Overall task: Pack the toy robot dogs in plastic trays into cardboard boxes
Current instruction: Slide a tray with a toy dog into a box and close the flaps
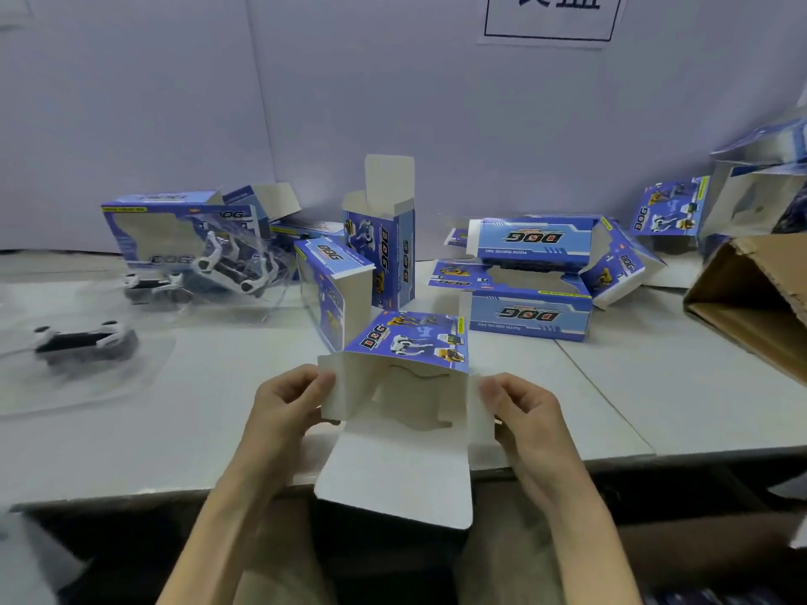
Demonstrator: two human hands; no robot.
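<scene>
Holding an open cardboard box point(408, 342) at the near edge of the bench point(633, 386) — open end faces the person, white inside showing, long lid flap hanging down past the bench edge. Left hand point(284, 408) pinches the left side flap between thumb and curled fingers. Right hand point(524, 412) pinches the right side flap the same way. The box is blue, printed "DOG".

Left on the bench: a toy robot dog in a clear plastic tray point(83, 342), white and black, well apart from the held box. Behind it a second trayed dog point(236, 268) leans against a windowed box point(174, 229).

Centre: an upright box point(384, 255), top flaps open, with a tilted box point(332, 290) just beside it.

Right: more boxes point(532, 277) lying stacked and jumbled. Far right — a brown corrugated carton point(751, 294) on its side. Paper sign point(550, 15) on the wall above.
</scene>
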